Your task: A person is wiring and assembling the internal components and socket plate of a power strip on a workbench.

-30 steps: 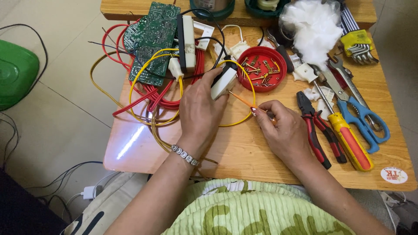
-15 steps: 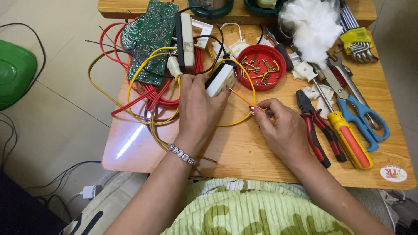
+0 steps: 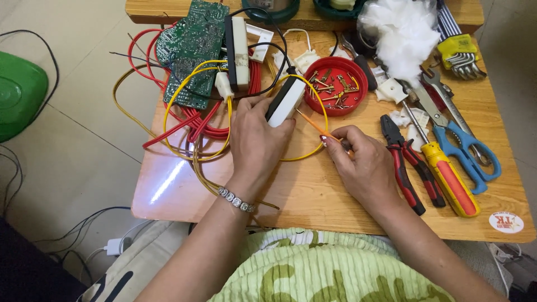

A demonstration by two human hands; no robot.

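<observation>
My left hand (image 3: pixel 256 142) grips a small white and black plastic housing (image 3: pixel 283 102) at the middle of the wooden table (image 3: pixel 313 196). My right hand (image 3: pixel 361 162) pinches a thin orange-handled tool (image 3: pixel 314 126) whose tip points at the housing's lower end. A yellow wire (image 3: pixel 321 112) loops from the housing around between both hands. A bracelet sits on my left wrist.
Red and yellow wire coils (image 3: pixel 190 120) and a green circuit board (image 3: pixel 193 50) lie left. A red bowl of screws (image 3: pixel 335 86) sits behind the hands. Pliers (image 3: pixel 403 162), a yellow-red screwdriver (image 3: pixel 447 179), blue scissors (image 3: pixel 464 148), hex keys (image 3: pixel 461 56) and white stuffing (image 3: pixel 403 31) lie right.
My left hand has turned the housing slightly more upright and held it in place. My right hand has shifted a little, keeping the thin tool at the housing.
</observation>
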